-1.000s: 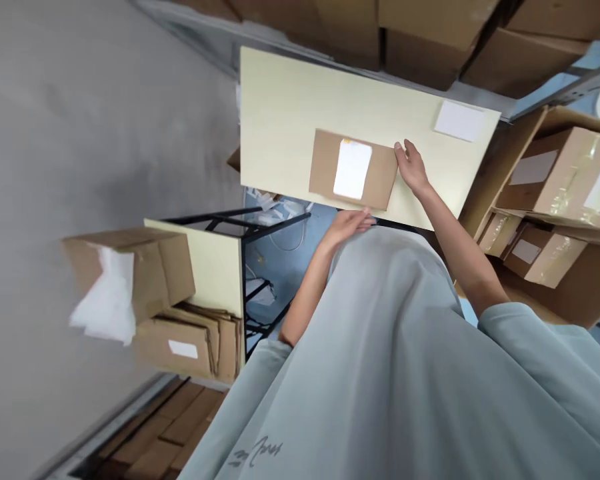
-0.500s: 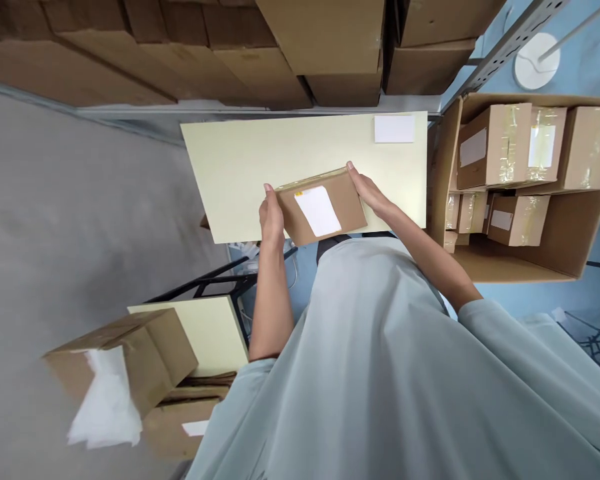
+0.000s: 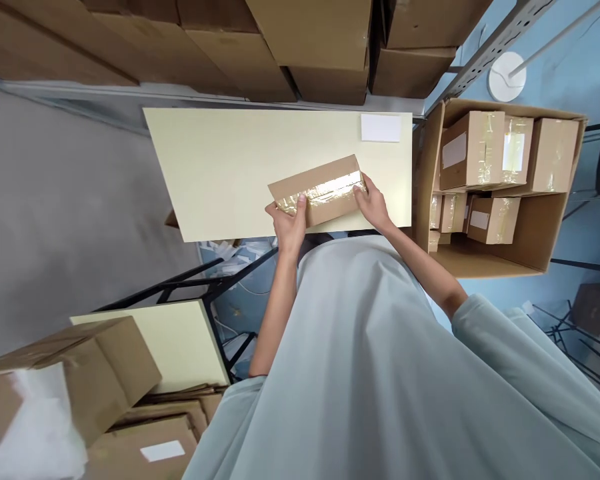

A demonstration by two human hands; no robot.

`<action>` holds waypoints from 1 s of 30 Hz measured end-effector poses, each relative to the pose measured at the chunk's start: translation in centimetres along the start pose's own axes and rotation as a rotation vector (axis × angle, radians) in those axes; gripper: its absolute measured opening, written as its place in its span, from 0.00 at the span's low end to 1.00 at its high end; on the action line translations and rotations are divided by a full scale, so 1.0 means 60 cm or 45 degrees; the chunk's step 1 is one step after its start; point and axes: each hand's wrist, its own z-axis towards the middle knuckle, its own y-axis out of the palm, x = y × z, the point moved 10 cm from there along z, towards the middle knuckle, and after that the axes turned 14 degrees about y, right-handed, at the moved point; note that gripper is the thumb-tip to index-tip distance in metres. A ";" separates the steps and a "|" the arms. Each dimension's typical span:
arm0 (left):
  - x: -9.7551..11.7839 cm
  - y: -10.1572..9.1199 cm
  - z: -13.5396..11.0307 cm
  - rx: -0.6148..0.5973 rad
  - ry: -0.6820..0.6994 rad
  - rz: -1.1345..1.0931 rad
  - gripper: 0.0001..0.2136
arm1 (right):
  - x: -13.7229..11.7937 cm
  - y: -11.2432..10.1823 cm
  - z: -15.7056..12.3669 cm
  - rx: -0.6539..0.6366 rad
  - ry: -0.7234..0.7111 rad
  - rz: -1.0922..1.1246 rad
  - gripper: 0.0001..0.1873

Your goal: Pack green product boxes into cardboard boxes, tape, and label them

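Between my two hands is a small brown cardboard box [image 3: 325, 177], tilted, with a strip of shiny clear tape along the face turned toward me. My left hand [image 3: 291, 223] grips its left end, thumb on the taped face. At the right end my right hand [image 3: 373, 203] holds on, its thumb pressed near the end of the tape. Beneath the box lies a pale yellow tabletop [image 3: 220, 160]. A stack of white paper labels [image 3: 381, 128] rests at the table's far right corner.
To the right, a large open carton [image 3: 535, 260] holds several taped boxes [image 3: 486, 150]. More cardboard boxes [image 3: 325, 33] line a shelf beyond the table. At lower left are a carton [image 3: 125, 360] with white wrapping [image 3: 37, 427], flattened cardboard [image 3: 145, 433] and a black metal frame [image 3: 215, 290].
The box has been turned over in my hands: its white label faced me before, and now the taped side does. Both thumbs have moved onto the taped face. The view has shifted slightly.
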 end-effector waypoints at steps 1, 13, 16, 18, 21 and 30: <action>-0.005 -0.001 0.003 0.001 -0.023 0.038 0.39 | -0.002 0.003 0.007 0.004 0.023 -0.024 0.55; -0.049 -0.006 -0.014 0.006 0.005 -0.299 0.44 | 0.019 -0.021 0.023 -0.048 -0.088 0.068 0.52; -0.087 0.003 -0.047 -0.003 -0.231 -0.408 0.42 | 0.052 -0.022 -0.003 -0.198 -0.073 0.177 0.55; -0.097 0.007 -0.065 -0.051 -0.306 -0.412 0.44 | 0.070 -0.014 -0.022 -0.285 -0.042 0.196 0.56; -0.082 0.002 -0.075 -0.142 -0.253 -0.380 0.52 | 0.073 -0.016 -0.044 -0.238 -0.091 0.222 0.57; 0.007 -0.020 0.011 -0.170 0.143 -0.224 0.44 | 0.050 -0.030 -0.006 -0.131 -0.109 0.345 0.45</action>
